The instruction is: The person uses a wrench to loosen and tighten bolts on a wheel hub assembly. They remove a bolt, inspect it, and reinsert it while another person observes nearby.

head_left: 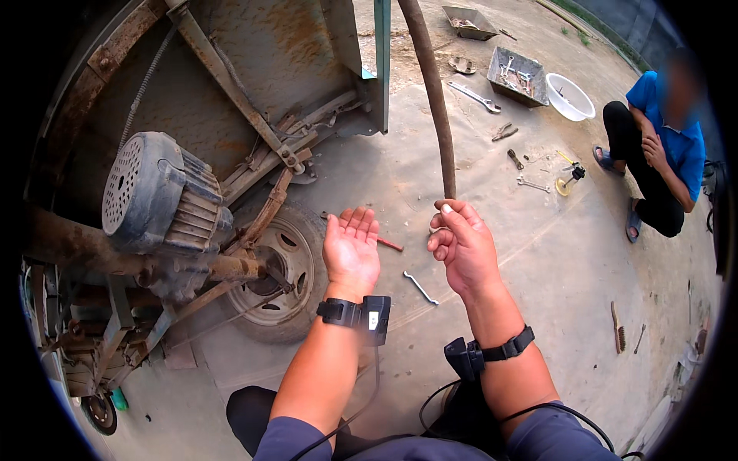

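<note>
My left hand [352, 250] is held palm up, its fingers stretched out and nothing in it. Beyond its fingertips, a tool with a red handle [390, 244] lies on the ground. My right hand [465, 250] is to the right, its fingers curled and its thumb against the index finger. A long, curved brown pole [437, 100] comes down from the top edge to these fingertips. Whether they grip it or its lower end passes behind them, I cannot tell. Between my forearms a small wrench [420, 288] lies on the ground.
At left stands a raised, rusty vehicle underside with a motor [161, 192] and a wheel [277, 276]. Farther off lie an adjustable wrench [474, 97], pliers [504, 132], a metal tray of tools [516, 75] and a white basin [570, 97]. A person in blue [676, 138] squats at right; a brush [617, 328] lies nearer.
</note>
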Demonstrator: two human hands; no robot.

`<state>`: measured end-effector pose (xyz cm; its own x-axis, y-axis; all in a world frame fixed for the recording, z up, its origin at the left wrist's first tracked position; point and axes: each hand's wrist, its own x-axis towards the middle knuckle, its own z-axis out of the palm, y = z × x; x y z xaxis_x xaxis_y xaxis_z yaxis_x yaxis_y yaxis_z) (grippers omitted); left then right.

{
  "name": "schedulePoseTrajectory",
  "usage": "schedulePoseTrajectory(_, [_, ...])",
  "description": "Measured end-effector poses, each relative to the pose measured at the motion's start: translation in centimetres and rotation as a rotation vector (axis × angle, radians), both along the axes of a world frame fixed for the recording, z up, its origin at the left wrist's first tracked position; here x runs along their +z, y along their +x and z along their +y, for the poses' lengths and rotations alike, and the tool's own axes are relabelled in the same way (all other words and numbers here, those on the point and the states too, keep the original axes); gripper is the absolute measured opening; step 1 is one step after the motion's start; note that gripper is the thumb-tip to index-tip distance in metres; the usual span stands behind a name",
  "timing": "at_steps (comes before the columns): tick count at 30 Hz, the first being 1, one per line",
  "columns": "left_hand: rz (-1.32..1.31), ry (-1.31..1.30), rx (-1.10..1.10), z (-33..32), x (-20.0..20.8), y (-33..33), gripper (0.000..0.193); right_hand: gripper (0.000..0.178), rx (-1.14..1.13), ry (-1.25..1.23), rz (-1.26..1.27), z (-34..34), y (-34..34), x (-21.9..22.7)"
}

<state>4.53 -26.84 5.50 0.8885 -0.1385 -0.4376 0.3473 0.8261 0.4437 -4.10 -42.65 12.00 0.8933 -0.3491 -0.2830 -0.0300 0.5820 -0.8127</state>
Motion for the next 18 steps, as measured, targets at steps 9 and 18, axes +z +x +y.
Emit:
schedulePoseTrajectory(9, [-0.121, 0.118, -0.107, 2.0, 2.5, -0.8, 0.036, 0.024, 0.054, 0.024, -0.033, 0.8, -0.1, -0.1])
schedulePoseTrajectory(18, [-0.183, 0.296, -0.261, 8.0, 3.3, -5.3, 0.035, 0.024, 0.109, 0.032, -0.021, 0.5, -0.5, -0.6])
